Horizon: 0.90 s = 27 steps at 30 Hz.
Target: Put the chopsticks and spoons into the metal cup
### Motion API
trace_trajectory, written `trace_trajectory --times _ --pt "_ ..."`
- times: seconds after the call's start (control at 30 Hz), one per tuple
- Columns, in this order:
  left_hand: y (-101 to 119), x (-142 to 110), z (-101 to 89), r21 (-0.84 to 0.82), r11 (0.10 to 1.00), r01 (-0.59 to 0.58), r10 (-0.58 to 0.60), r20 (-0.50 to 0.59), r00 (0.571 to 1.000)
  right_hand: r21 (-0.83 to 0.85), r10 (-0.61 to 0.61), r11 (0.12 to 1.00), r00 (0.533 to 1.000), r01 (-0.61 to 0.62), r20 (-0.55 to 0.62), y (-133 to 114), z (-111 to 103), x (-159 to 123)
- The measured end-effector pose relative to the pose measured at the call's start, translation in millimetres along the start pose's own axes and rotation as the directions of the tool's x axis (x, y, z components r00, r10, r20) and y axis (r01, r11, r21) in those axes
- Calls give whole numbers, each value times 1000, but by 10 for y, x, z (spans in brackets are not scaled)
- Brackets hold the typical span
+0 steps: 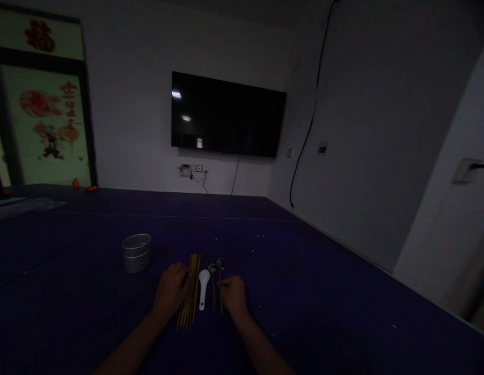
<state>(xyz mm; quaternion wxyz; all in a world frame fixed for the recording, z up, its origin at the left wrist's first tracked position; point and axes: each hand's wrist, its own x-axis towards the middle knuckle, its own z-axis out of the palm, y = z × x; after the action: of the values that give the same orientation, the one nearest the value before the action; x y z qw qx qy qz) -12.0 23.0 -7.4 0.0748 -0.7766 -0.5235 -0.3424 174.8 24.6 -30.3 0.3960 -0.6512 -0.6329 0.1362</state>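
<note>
Beside a row of chopsticks, my left hand rests with bent fingers apart, touching the row's left edge. The chopsticks lie side by side on the dark blue surface. Just to their right is a white spoon with a small hole near its handle end. Two metal spoons lie farther right. The nearer-left metal spoon lies free, parallel to the white one. My right hand pinches the handle of the rightmost metal spoon; its fingers partly cover that handle.
A grey metal cup-like container stands upright to the left. Small white specks dot the blue surface. A clear plastic sheet lies at the far left. A television hangs on the back wall, and a black cable hangs at right.
</note>
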Motion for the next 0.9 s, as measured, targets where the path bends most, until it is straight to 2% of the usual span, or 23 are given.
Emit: trace_trajectory --times 0.23,0.43,0.9 --pt "-6 -12 35 -22 1000 -8 8 22 1000 -44 -3 999 1000 3 6 22 28 30" --pt "-40 -2 79 -20 999 37 -36 43 998 -61 -6 998 1000 6 -3 34 62 48" --pt "-3 -6 43 3 998 57 -58 88 994 -122 -20 992 1000 20 -5 10 53 29"
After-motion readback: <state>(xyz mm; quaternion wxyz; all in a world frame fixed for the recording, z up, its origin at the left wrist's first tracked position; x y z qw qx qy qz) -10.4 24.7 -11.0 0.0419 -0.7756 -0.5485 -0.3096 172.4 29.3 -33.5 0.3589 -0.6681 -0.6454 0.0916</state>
